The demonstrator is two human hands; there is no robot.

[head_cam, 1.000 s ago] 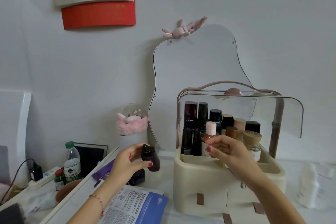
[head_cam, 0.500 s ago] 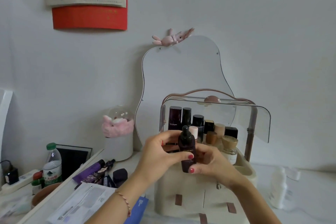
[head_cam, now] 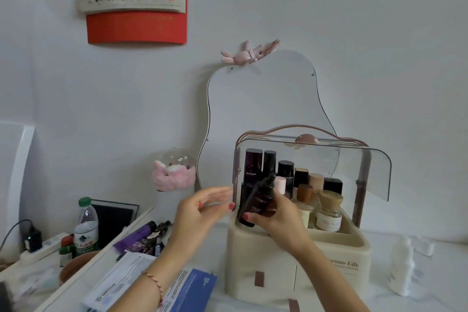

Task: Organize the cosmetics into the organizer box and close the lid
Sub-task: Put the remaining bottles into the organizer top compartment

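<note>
A cream organizer box (head_cam: 266,258) stands on the table with its clear lid (head_cam: 364,172) swung up. Several bottles and jars (head_cam: 305,190) stand inside it. My right hand (head_cam: 283,223) grips a dark dropper bottle (head_cam: 260,200), tilted, over the box's left front corner. My left hand (head_cam: 202,213) hovers just left of the bottle with fingers straight, apart from it. More cosmetics, among them a purple tube (head_cam: 134,238), lie on the table to the left.
A wavy mirror (head_cam: 266,109) stands behind the box. A white bottle (head_cam: 402,266) is at the right. Leaflets (head_cam: 141,284) lie in front. A water bottle (head_cam: 86,228), power strip (head_cam: 43,248) and pink-topped jar (head_cam: 174,180) are at the left.
The dropper bottle passed from my left hand to my right hand. My left hand let go and drew back left. The bottle now tilts over the box.
</note>
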